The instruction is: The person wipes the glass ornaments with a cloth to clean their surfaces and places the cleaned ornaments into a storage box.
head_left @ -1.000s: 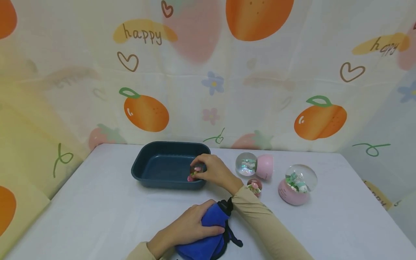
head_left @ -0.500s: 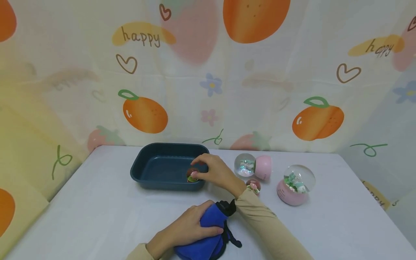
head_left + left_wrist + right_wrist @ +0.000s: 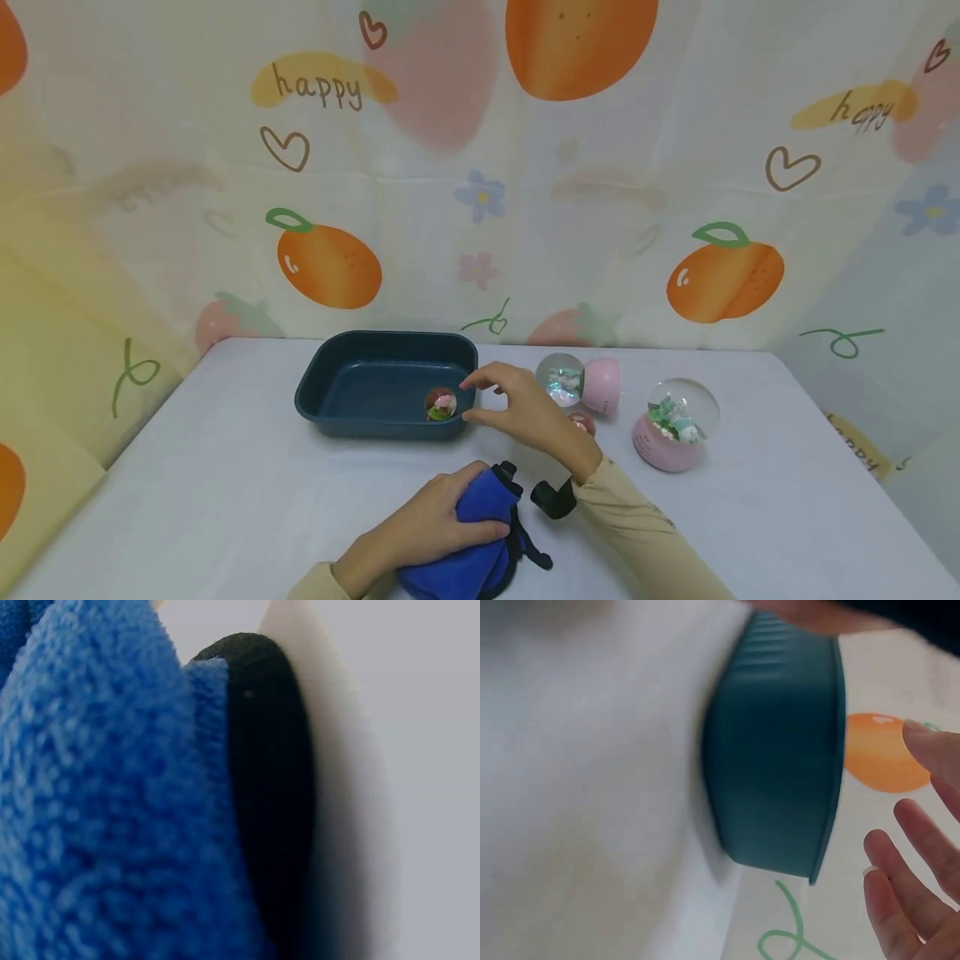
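Note:
A small snow globe (image 3: 440, 404) with a pink figure inside lies in the dark teal tray (image 3: 360, 427), near its right front corner. My right hand (image 3: 536, 412) hovers at the tray's right rim, thumb and fingers spread with nothing between them. In the right wrist view the fingers (image 3: 911, 892) stand apart beside the tray's outer wall (image 3: 772, 757). My left hand (image 3: 431, 521) grips a bunched blue fleecy cloth (image 3: 482, 502) with black edging on the table. That cloth (image 3: 112, 795) fills much of the left wrist view.
Right of the tray, a snow globe with a pink base (image 3: 602, 386) lies on its side. Another pink-based globe (image 3: 667, 446) leans farther right. A small reddish globe (image 3: 582, 422) is partly hidden behind my right wrist. A patterned curtain (image 3: 420, 242) hangs behind the table.
My right hand has let go of the small snow globe inside the tray and drawn back to the right, its fingers spreading. The left hand still holds the blue cloth.

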A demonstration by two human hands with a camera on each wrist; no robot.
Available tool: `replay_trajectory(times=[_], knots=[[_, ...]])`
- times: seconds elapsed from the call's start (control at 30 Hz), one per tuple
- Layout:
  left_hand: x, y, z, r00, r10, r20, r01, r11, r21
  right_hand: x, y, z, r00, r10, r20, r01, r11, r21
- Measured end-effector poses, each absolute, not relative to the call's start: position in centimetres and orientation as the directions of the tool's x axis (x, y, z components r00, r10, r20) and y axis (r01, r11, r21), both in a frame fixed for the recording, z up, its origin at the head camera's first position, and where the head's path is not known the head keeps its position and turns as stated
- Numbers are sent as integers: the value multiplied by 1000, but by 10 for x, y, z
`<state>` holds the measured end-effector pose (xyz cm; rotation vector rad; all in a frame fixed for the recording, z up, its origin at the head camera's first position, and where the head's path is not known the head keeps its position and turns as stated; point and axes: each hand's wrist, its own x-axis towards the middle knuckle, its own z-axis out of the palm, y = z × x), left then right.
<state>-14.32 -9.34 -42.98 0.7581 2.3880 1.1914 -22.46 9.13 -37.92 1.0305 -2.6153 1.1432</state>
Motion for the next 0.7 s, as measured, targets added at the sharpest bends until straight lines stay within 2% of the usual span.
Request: replay_trajectory(times=[0.43,0.6,0.7], knots=[[-144,-92,-429,-795,599,-96,288,512,810,-198,133,-386,-752,-480,451,-657,493,-571],[-143,-93,-430,-794,603,-73,303,497,813,-192,149,-390,-786,-429,445,-618,529,-582],[-144,-93,-431,-793,606,-71,302,490,818,-189,158,-393,-819,-394,417,-573,517,-636]])
